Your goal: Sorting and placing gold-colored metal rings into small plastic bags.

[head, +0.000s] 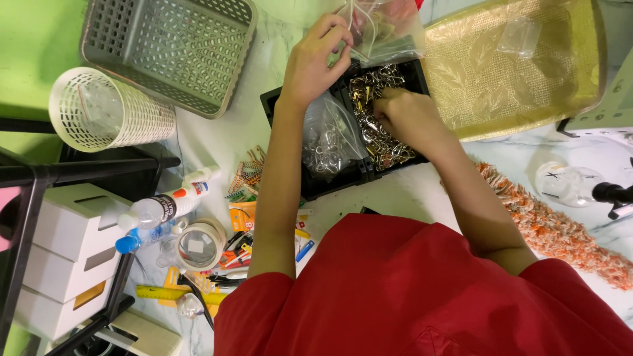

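Where right hand (405, 115) digs, clasps (379, 135) hide fingertips.

Both bare arms reach forward from short red sleeves, toward the black tray (316, 188). The left forearm runs almost straight up to the tray's left side, wrist slightly bent. The left hand (315, 62) is raised past the tray's far edge, fingers curled together, thumb and fingertips pinched. The right forearm angles in from the right, crossing the tray's near right corner. The right hand (410, 118) lies low over the tray's right half, knuckles up, fingers tucked under and out of sight; its grip seems closed, though that is unclear.
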